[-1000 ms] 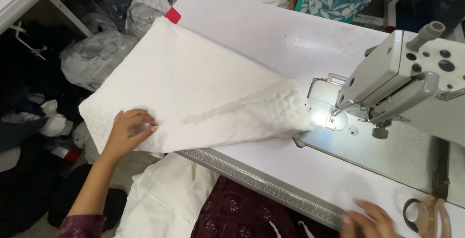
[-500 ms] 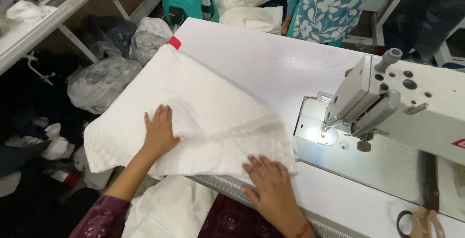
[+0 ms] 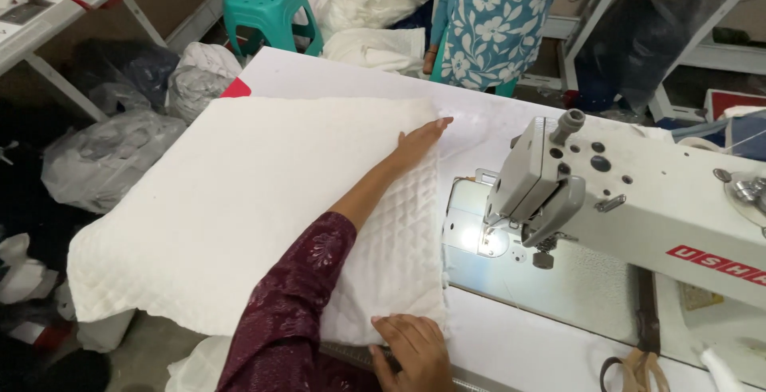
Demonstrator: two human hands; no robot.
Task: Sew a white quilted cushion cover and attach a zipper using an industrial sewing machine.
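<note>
Head cam: left hand (image 3: 421, 138) lies flat, fingers open, on the far edge of the white quilted fabric (image 3: 239, 200); right hand (image 3: 411, 352) presses its near corner, open too, gripping nothing, so it lies smooth on the table (image 3: 319, 77). Sewing machine (image 3: 638, 193) sits just right, scissors (image 3: 630, 368) nearby.

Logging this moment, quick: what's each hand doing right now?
Left hand: open, flat on the far edge of the white quilted fabric.
Right hand: open, pressing the fabric's near corner.
</note>
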